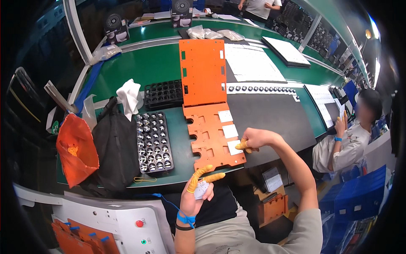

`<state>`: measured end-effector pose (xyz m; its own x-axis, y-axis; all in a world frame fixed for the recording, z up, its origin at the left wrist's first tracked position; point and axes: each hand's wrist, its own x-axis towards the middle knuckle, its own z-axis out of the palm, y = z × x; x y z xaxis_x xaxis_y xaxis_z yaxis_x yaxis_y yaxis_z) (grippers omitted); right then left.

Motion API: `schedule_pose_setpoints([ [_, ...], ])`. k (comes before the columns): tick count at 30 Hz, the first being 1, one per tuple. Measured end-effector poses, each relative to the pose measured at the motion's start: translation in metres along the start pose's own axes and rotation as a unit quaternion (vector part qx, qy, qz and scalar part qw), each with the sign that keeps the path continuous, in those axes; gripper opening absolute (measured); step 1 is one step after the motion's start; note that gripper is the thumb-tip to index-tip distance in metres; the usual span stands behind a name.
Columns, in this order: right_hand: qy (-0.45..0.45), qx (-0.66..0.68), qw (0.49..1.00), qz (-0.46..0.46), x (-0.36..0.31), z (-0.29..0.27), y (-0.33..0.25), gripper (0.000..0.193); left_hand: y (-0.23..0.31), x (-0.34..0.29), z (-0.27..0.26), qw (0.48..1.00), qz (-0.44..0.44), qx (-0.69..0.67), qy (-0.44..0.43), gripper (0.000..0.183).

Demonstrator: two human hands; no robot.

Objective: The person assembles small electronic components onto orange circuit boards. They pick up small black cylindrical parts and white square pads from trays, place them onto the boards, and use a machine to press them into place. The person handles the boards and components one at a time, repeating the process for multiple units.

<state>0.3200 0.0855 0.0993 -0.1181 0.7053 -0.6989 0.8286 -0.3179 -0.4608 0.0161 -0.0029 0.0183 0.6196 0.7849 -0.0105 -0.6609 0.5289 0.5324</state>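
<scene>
Close to the person's lap, the left hand (193,195) holds a white card (201,190) against the palm. Its thumb and first finger, both in yellow covers, stick up and stand wide apart. A blue band (186,219) goes around that wrist.

A bit farther off is the counter (176,137), which is green. A yellow loop (144,179) lies by its front edge. The orange board (201,135) lies open there, with three white cards in a line down its right side. The right hand (259,139) reaches in from the right. Its fingers are close together and touch the nearest card (233,147) at its right edge. It is hard to tell if they pinch it or just press it.

To the left of the board sits a black tray (166,130) full of shiny round cups. Next to that are a black bag (115,148) and an orange bag (78,148) with yellow bits inside. To the right is a dark mat (275,118), and past it a worker (347,142) holds a white card too.

Behind the first tray is another dark tray (163,94). Farther back, a row of small round parts (261,89) sits on a white strip. Past that lie big white sheets (251,63).
</scene>
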Motion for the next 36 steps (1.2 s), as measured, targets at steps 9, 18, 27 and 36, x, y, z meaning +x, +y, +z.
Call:
schedule_pose_setpoints([
  [9,-0.001,-0.069,0.997,0.037,-0.004,-0.001,-0.018,0.028,-0.003,-0.005,0.013,1.0,0.023,-0.02,0.002,0.053],
  [18,-0.012,-0.056,0.998,0.002,0.0,-0.003,-0.013,0.034,-0.006,0.055,0.063,0.664,0.243,0.706,0.041,0.027],
  [27,-0.008,0.006,0.999,-0.052,0.002,0.005,0.006,0.046,-0.038,0.076,0.055,0.479,0.165,0.862,-0.003,0.014],
  [36,-0.033,0.01,0.998,-0.059,0.006,0.004,0.008,0.042,-0.05,0.076,0.061,0.477,0.143,0.867,0.015,0.017],
])
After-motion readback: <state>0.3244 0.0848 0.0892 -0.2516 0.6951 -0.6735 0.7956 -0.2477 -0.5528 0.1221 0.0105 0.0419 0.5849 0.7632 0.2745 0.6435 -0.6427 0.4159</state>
